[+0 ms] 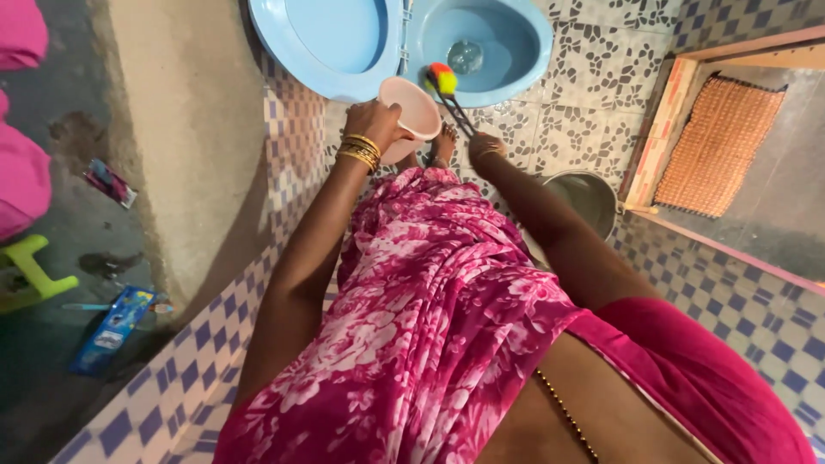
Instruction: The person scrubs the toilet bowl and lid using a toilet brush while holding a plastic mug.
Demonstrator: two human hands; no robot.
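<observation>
Midway through scrubbing: left hand (375, 120) clasping pink mug (412, 116) by its rim, right hand (483, 146) closed around brush (444, 82) at blue toilet bowl's (524, 51) near edge. Next, likely: tipping water, a steady pour.

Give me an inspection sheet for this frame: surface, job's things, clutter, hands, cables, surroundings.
Surface: patterned tiled floor, blue-check tiled wall.
Job's things: pink mug; toilet brush with multicoloured head over the blue toilet bowl, lid up.
Clutter: steel bucket by the right arm; blue packet, green stool at left.
Hands: left hand holds the mug; right hand grips the brush handle.
Cables: nothing seen.
Surroundings: orange mat past a raised threshold, pink cloth far left.
</observation>
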